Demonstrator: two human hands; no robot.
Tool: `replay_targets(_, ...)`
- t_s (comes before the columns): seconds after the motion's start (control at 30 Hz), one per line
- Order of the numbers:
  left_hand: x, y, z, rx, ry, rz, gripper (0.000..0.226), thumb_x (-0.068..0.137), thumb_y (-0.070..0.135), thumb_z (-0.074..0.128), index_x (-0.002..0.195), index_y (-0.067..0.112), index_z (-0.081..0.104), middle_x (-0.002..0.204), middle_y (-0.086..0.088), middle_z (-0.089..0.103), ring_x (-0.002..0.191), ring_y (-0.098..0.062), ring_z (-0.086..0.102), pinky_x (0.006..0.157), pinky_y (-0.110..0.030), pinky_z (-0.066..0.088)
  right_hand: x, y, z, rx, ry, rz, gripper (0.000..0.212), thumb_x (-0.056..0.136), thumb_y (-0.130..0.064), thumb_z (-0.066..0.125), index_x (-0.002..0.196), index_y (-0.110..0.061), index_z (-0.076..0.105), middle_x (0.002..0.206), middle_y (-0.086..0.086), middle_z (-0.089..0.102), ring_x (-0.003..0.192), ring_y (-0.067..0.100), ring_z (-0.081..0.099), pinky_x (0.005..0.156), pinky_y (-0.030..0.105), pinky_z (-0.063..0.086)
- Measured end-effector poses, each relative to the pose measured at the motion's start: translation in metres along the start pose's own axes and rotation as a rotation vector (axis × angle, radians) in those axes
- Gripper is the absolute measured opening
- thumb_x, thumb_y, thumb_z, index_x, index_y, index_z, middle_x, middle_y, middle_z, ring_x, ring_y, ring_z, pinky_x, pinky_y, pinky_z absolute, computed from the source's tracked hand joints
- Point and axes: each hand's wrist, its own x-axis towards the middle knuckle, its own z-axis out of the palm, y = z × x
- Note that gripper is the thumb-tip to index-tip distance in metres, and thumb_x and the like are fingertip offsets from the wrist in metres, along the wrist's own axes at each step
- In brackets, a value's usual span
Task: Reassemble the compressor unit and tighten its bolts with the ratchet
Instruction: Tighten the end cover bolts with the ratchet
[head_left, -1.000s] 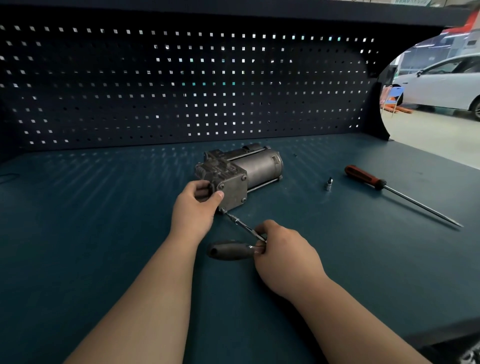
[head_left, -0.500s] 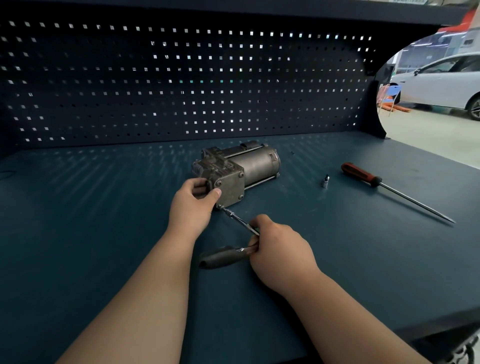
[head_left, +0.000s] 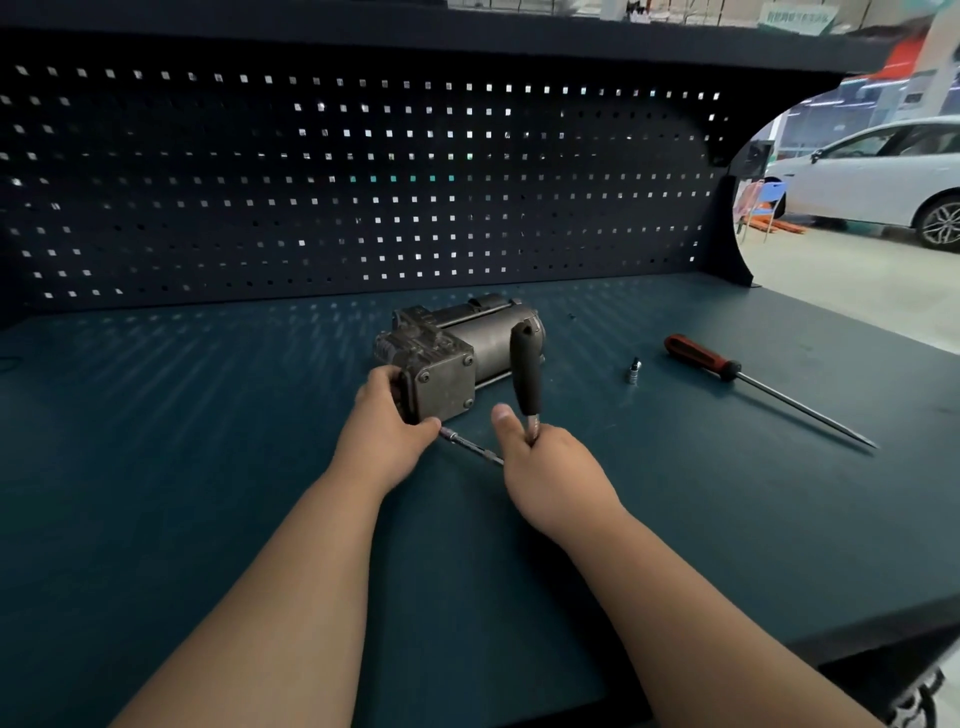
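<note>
Grips near end of compressor (head_left: 457, 358) with left hand (head_left: 387, 431), unit lying just ahead of it. Clamps right hand (head_left: 545, 467) round ratchet (head_left: 524, 374) head, handle upright. Aims extension bar (head_left: 470, 444) forward-left from right hand to lower corner bolt beside left thumb.

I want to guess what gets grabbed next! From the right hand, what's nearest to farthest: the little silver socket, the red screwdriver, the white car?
1. Little silver socket: on the bench, just right of the right hand.
2. Red screwdriver: on the bench, farther right, past the socket.
3. White car: far off, beyond the bench's right end.
</note>
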Motion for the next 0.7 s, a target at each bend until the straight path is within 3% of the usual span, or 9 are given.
replay_targets(0.1, -0.005, 0.004, 0.001, 0.071, 0.019, 0.01, 0.072, 0.079, 0.023, 0.074, 0.138, 0.02, 0.032, 0.135, -0.002, 0.044, 0.114, -0.02, 0.053, 0.094, -0.03, 0.043, 0.005, -0.001, -0.006, 0.063, -0.036, 0.068, 0.06, 0.09, -0.071, 0.029, 0.067, -0.018, 0.047, 0.065, -0.002, 0.052, 0.061, 0.016, 0.051, 0.051, 0.031, 0.032)
replay_targets(0.2, -0.011, 0.014, 0.003, 0.21, 0.119, -0.069, 0.065, 0.081, 0.029, 0.072, 0.133, 0.012, 0.037, 0.132, -0.009, 0.042, 0.116, -0.027, 0.049, 0.092, -0.035, 0.042, 0.008, 0.001, -0.013, 0.152, -0.124, 0.144, 0.056, 0.088, -0.068, 0.041, 0.07, -0.016, 0.048, 0.054, 0.0, 0.057, 0.045, 0.015, 0.051, 0.044, 0.022, 0.035)
replay_targets(0.27, -0.014, 0.024, 0.001, 0.394, 0.11, -0.164, 0.049, 0.086, 0.039, 0.064, 0.117, 0.006, 0.046, 0.118, -0.013, 0.051, 0.1, -0.028, 0.052, 0.077, -0.035, 0.045, 0.008, 0.004, -0.017, 0.204, -0.205, 0.178, 0.05, 0.086, -0.063, 0.05, 0.073, -0.015, 0.048, 0.043, 0.002, 0.057, 0.03, 0.014, 0.046, 0.036, 0.014, 0.033)
replay_targets(0.33, -0.016, 0.034, 0.004, 0.496, -0.048, -0.216, 0.039, 0.093, 0.044, 0.05, 0.1, 0.006, 0.058, 0.095, -0.01, 0.059, 0.077, -0.022, 0.053, 0.058, -0.029, 0.038, 0.009, 0.006, -0.017, 0.245, -0.232, 0.174, 0.046, 0.085, -0.058, 0.057, 0.072, -0.015, 0.047, 0.04, 0.001, 0.056, 0.028, 0.014, 0.044, 0.036, 0.015, 0.034)
replay_targets(0.4, -0.02, 0.039, 0.011, 0.432, -0.189, -0.253, 0.036, 0.095, 0.039, 0.044, 0.09, 0.009, 0.063, 0.081, -0.008, 0.062, 0.066, -0.021, 0.055, 0.049, -0.027, 0.032, 0.011, 0.007, -0.014, 0.212, -0.183, 0.121, 0.049, 0.083, -0.058, 0.061, 0.062, -0.017, 0.042, 0.035, -0.006, 0.049, 0.028, 0.01, 0.042, 0.038, 0.017, 0.033)
replay_targets(0.53, -0.033, 0.044, 0.02, 0.058, -0.267, -0.418, 0.026, 0.092, 0.025, 0.048, 0.079, 0.004, 0.057, 0.043, -0.005, 0.053, 0.04, -0.02, 0.045, 0.045, -0.02, 0.03, 0.008, 0.009, -0.002, 0.078, -0.074, -0.012, 0.056, 0.079, -0.059, 0.064, 0.054, -0.019, 0.036, 0.033, -0.013, 0.039, 0.033, 0.004, 0.039, 0.041, 0.023, 0.028)
replay_targets(0.7, -0.031, 0.05, 0.019, -0.028, -0.322, -0.546, 0.037, 0.095, 0.018, 0.045, 0.06, 0.007, 0.052, 0.032, -0.002, 0.045, 0.027, -0.014, 0.035, 0.037, -0.014, 0.028, 0.0, 0.011, -0.006, 0.058, -0.154, -0.063, 0.036, 0.078, -0.052, 0.068, 0.067, -0.018, 0.066, 0.047, -0.006, 0.056, 0.047, 0.008, 0.053, 0.053, 0.026, 0.044)
